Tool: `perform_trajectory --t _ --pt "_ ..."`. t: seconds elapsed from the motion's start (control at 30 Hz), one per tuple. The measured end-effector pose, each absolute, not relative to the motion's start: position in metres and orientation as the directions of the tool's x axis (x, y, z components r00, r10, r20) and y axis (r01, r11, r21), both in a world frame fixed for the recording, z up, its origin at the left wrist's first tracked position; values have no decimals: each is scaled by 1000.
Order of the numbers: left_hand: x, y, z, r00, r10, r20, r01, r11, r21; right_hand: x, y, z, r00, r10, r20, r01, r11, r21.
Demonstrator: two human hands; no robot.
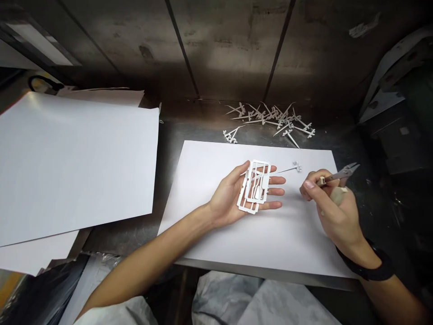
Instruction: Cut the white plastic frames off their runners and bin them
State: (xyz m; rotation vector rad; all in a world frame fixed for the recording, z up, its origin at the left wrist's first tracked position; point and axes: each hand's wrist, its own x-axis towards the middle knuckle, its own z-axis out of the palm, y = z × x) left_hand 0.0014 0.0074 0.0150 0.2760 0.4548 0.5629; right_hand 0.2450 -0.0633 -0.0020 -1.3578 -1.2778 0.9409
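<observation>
My left hand (230, 198) is palm up over a white sheet (203, 239), its fingers spread. Two thin white plastic frames (259, 183) with cut-out slots lie overlapping across its palm and fingers, the thumb along their edge. To the right, my right hand (338, 216) is closed round a pair of nippers (347, 172). Their metal jaws point up and right, away from the frames; most of the handles is hidden in the fist. A white plastic sprue piece (297, 166) with a thin stem rests on the sheet between the hands.
Beyond the sheet, several white sprue pieces (277, 118) are heaped on the dark metal bench. Large white sheets (84, 158) are stacked at the left. A metal wall (230, 49) closes off the back, and dark machinery (399, 108) stands at the right.
</observation>
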Motion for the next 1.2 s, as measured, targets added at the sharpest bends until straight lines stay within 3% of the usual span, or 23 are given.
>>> perform_trajectory --t 0.13,0.3,0.4,0.67,0.83,1.07,1.2 --pt "7 0 10 682 578 -448 -322 787 525 238 -64 3 38 996 84 300 69 -951" --pt "12 -7 3 676 595 -433 -212 721 659 229 -64 2 -52 998 -40 321 -21 -947" --pt "13 -7 2 688 570 -449 -232 759 608 229 -63 0 -37 998 -60 290 -46 -956" --pt "10 4 8 707 480 -519 -380 877 293 249 -59 -4 102 989 -107 9 -109 -994" --pt "11 4 4 688 436 -580 -343 900 270 249 -57 0 101 982 -161 -143 -146 -979" --pt "13 5 3 694 428 -579 -314 903 292 247 -57 7 36 985 -171 -124 -166 -978" --pt "10 9 1 728 402 -556 -299 915 270 247 -57 9 24 978 -206 -224 -196 -955"
